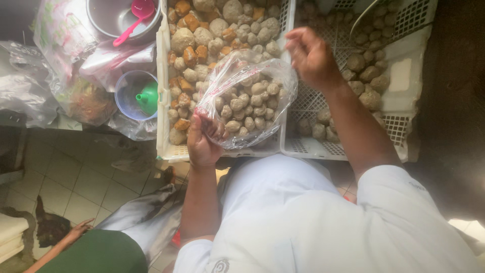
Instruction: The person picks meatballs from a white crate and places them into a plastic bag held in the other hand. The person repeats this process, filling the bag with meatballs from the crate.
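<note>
Left hand clamped on clear bag of meatballs; right hand pinched shut, contents unclear; loose bag mouth could spill.

Left hand: grips clear bag of meatballs.
Right hand: pinched closed at bag's far right edge.
Crates: far.
</note>
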